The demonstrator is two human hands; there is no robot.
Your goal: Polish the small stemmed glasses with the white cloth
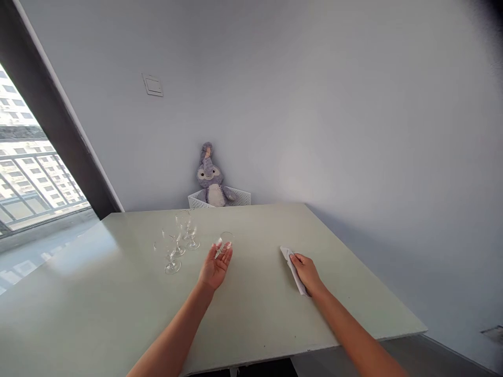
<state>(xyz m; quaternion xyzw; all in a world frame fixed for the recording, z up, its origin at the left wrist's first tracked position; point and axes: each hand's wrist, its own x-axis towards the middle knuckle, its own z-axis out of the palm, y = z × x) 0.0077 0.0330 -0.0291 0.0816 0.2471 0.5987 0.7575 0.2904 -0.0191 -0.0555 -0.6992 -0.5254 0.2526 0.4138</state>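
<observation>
My left hand (pixel 215 268), palm up, has its fingers around the stem of a clear stemmed glass (pixel 227 239), whose bowl tilts away above the fingertips. On the right, my right hand (pixel 305 270) grips a folded white cloth (pixel 291 266) between thumb and fingers, just above the table or touching it; I cannot tell which. Left of my left hand stand several more clear stemmed glasses, among them a near one (pixel 172 256) and one farther back (pixel 192 235). Their outlines overlap and are hard to separate.
The pale table (pixel 255 309) reaches back to a grey wall. Behind its far edge a grey plush toy (pixel 215 192) sits in a white perforated basket (pixel 242 198). A window (pixel 31 157) is at the left, and a light switch (pixel 153 85) is on the wall.
</observation>
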